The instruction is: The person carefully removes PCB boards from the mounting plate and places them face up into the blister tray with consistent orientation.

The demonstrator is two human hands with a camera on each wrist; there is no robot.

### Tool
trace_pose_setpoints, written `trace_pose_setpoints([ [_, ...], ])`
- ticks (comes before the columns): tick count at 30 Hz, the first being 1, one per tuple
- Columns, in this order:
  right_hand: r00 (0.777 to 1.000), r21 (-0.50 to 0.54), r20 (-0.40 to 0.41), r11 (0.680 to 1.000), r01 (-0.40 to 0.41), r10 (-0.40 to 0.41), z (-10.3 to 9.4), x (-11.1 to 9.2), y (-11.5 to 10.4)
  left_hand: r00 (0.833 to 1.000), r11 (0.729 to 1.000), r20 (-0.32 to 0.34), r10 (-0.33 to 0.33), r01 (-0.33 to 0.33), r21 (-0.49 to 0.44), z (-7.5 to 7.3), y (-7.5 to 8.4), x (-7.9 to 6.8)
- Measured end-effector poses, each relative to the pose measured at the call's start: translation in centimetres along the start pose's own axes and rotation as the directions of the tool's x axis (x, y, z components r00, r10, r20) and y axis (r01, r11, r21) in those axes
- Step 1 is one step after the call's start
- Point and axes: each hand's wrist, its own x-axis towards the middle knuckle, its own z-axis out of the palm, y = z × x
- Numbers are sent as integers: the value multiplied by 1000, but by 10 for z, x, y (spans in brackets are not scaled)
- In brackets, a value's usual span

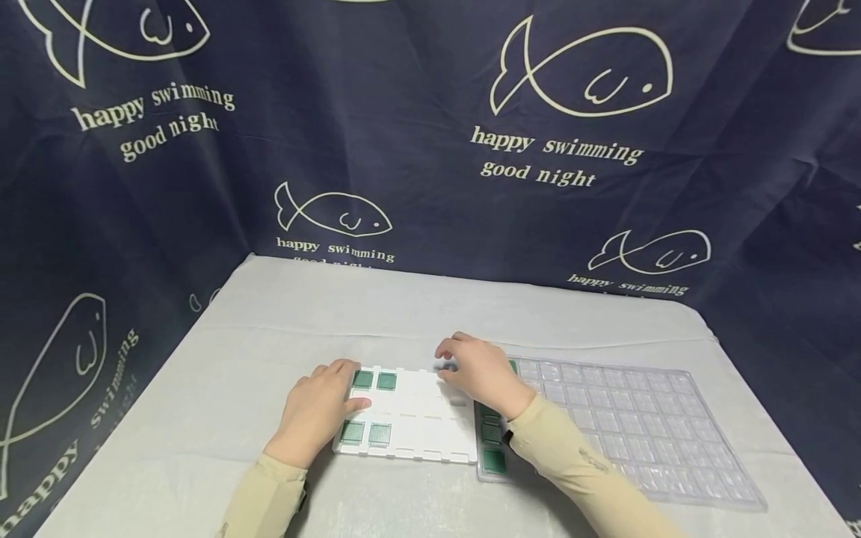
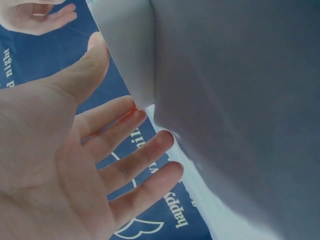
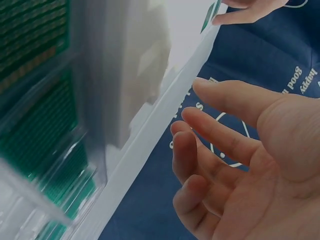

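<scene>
A white slotted board (image 1: pixel 424 430) lies flat on the table, with small green circuit boards (image 1: pixel 386 382) seated in pairs near its left end, one pair at the back and one at the front. My left hand (image 1: pixel 319 411) rests at the board's left edge, its thumb over the top and its other fingers stretched out along the side. In the left wrist view the fingers (image 2: pixel 132 122) are straight. My right hand (image 1: pixel 480 370) hovers over the board's back right corner. Its fingers (image 3: pixel 220 120) bend loosely with nothing between them, as the right wrist view shows.
A clear plastic tray (image 1: pixel 646 403) with many compartments stands right of the white board, partly under my right forearm. Several green circuit boards (image 1: pixel 494 461) sit in its leftmost column. A dark blue curtain (image 1: pixel 430 149) with fish prints hangs behind the white-covered table (image 1: pixel 202 388).
</scene>
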Motion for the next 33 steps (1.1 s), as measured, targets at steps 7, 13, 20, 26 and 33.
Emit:
trace_pose_setpoints([
  [7,1000,-25,4,999,28,-28,2,7,-11,1000,1000,-13,9,-9,9,2,-1,1],
  [13,997,-15,22,998,69,-69,6,12,-21,1000,1000,-5,8,-8,7,2,-2,1],
  [20,993,-7,29,994,113,-113,11,17,-35,1000,1000,-7,9,-9,5,1,-1,0],
  [26,989,-27,39,989,144,-143,13,22,-46,1000,1000,-3,4,-4,8,2,-1,1],
  [33,986,-54,46,985,165,-163,22,27,-57,1000,1000,0,3,-3,12,1,0,0],
])
